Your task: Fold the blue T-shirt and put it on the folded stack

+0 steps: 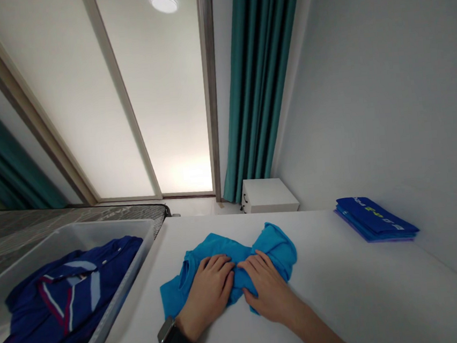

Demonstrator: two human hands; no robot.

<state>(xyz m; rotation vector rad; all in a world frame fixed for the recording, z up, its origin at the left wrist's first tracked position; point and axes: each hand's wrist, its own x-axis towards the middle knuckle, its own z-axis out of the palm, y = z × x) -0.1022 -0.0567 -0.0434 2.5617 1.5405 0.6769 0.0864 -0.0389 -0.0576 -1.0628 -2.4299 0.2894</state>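
Note:
A bright blue garment [274,245] lies bunched up on the white table [325,302]. Its folds hide what kind of garment it is, though a sleeve-like part spreads out at its left end. My left hand [211,284], with a black-banded watch on the wrist, grips the middle of the cloth with bent fingers. Close beside it, my right hand [266,289] has its fingers curled into the cloth just right of the middle. The fingertips of both hands are partly sunk in the fabric.
At the left stands a whitish plastic bin [124,311] holding a dark blue striped garment [82,288]. A folded stack of blue cloth [374,219] lies at the table's right, near the wall. Beyond the table are a small white cabinet [271,193] and a green curtain [262,82].

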